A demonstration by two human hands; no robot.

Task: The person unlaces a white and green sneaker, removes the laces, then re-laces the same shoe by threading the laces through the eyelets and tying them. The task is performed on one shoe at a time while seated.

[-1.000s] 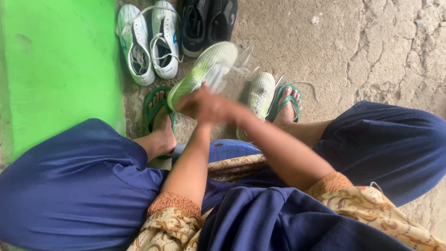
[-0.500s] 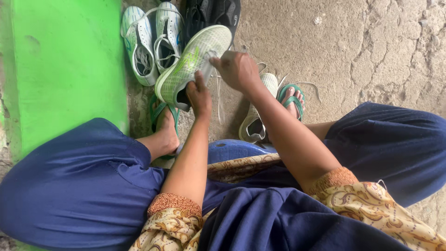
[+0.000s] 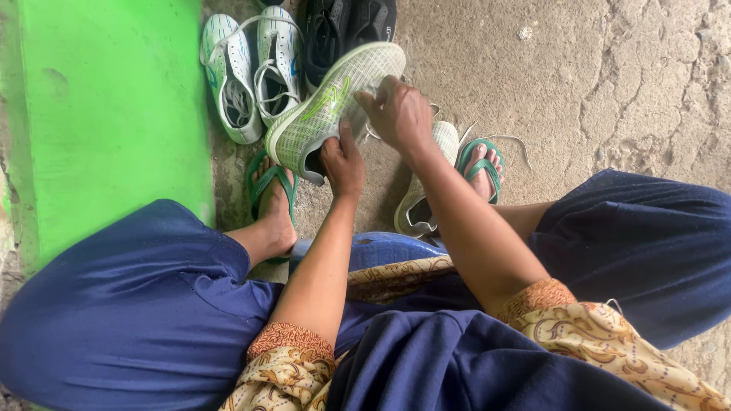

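A pale green shoe is held off the floor, in front of the knees and above the left foot. Open room lies to the right, where bare cracked floor runs to the frame edge; to the left the shoe is hemmed in by a white pair and, beyond it, a bright green wall. A dark pair lies just past its toe. Its long axis runs diagonally, the toe pointing up and to the right, away from the person, and the heel down and to the left, toward the left foot. It is tilted on its side, so that the mesh upper with a brighter green streak faces the camera and the dark opening shows at the heel end. The mesh is finely checked, with a white sole edge.

The left hand is clamped on the heel end, thumb laid along the rim of the opening. The right hand is closed at the lace area on the shoe's near side; white laces hang beneath it.

The matching shoe lies on the floor under the right forearm, just beside the right foot in a green sandal. The left foot rests in the other sandal. A blue stool shows between the legs.
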